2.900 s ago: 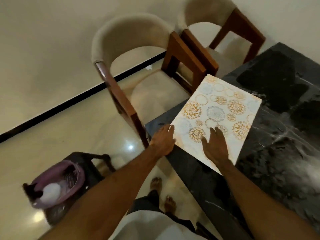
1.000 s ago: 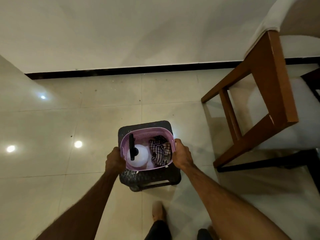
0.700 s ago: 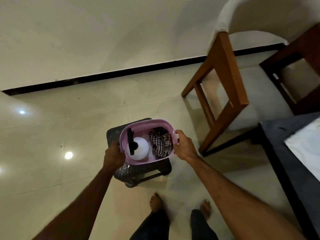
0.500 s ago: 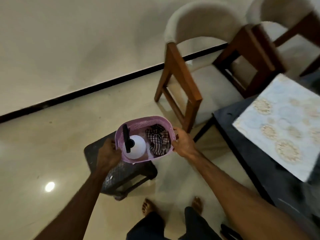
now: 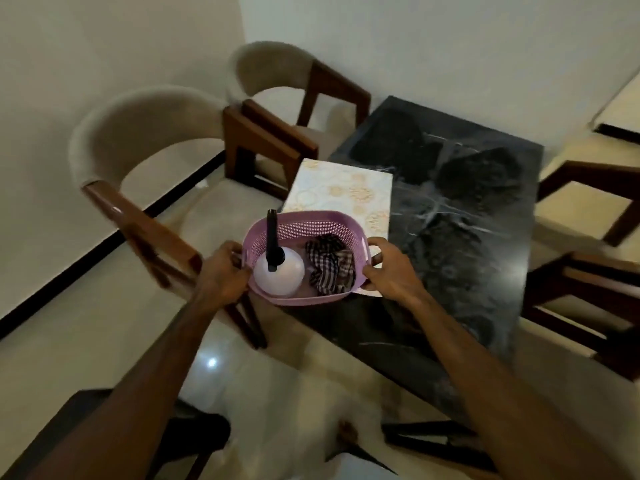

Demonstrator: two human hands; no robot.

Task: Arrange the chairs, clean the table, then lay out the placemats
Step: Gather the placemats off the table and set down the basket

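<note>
Floral placemat (image 5: 341,192) flat on marble table (image 5: 467,216) — chairs (image 5: 149,133) alongside.

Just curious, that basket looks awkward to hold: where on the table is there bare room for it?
Bare dark marble table lies right of the placemat. The near-left corner, under the basket, is crowded.

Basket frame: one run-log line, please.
left hand: grips basket | right hand: grips basket | contents: spray bottle, checked cloth | position: over table corner and placemat
</note>
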